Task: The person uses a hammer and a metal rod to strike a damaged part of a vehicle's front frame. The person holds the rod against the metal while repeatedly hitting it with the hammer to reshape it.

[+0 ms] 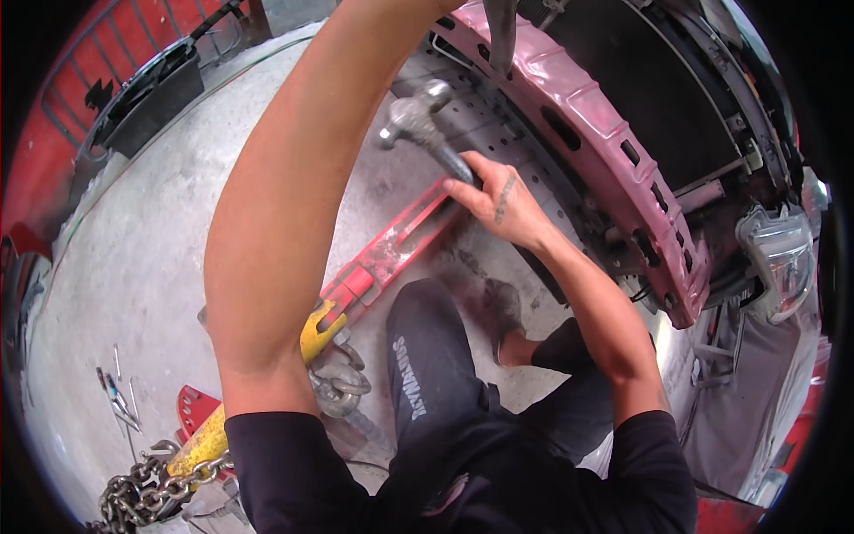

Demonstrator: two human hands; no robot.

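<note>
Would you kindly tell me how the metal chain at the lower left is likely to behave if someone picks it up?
The metal chain would probably hang floppy, since it is made of interlinked loops. It may feel heavy for its size, as it looks like thick metal. It could snag, because it lies bunched close to the yellow tube.

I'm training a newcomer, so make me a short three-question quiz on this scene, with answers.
1. Which grip holds the silver-headed metal hammer with the dark handle? A, left; B, right; C, both.
2. True or false: the heaped grey metal chain lies at the picture's lower left.
3. Fill in: the long, curved, slotted metal beam is coloured ____.

Key: 1, B, the bare right hand; 2, true; 3, pink.
</note>
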